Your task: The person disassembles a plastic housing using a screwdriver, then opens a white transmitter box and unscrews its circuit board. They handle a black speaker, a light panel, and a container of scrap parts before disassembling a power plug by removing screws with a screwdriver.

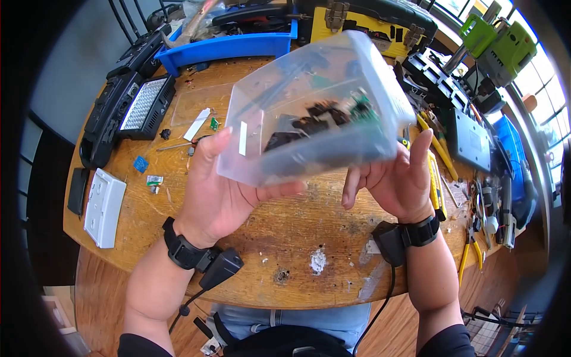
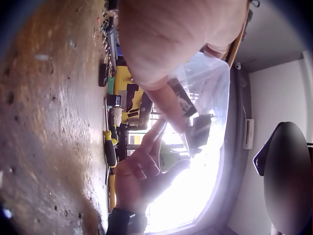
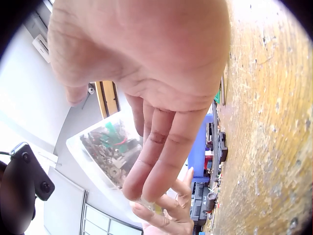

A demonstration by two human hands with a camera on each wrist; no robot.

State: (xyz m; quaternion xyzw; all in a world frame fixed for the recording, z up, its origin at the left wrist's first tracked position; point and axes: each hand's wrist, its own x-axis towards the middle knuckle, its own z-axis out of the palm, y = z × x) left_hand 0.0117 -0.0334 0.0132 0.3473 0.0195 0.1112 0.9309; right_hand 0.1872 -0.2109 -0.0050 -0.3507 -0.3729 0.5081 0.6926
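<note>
A translucent plastic bin (image 1: 324, 157) is held up above the wooden table, tilted so that its contents show. Inside lie black parts (image 1: 321, 116) and a green circuit board (image 1: 363, 111); a white strip (image 1: 243, 138) shows at its left end. My left hand (image 1: 217, 196) grips the bin's left end, thumb up its side and fingers underneath. At the bin's right end is my right hand (image 1: 399, 184), palm up, its thumb raised away from the wall. In the right wrist view, the right hand's fingers (image 3: 164, 161) reach out nearly straight, overlapping the bin (image 3: 80, 147).
At the back stand a blue tray (image 1: 229, 55) and a yellow-black toolbox (image 1: 380, 41). A light panel (image 1: 144, 107) and a white casing (image 1: 105, 208) lie left. On the right are a green drill press (image 1: 505, 53), yellow-handled pliers (image 1: 470, 250) and several tools.
</note>
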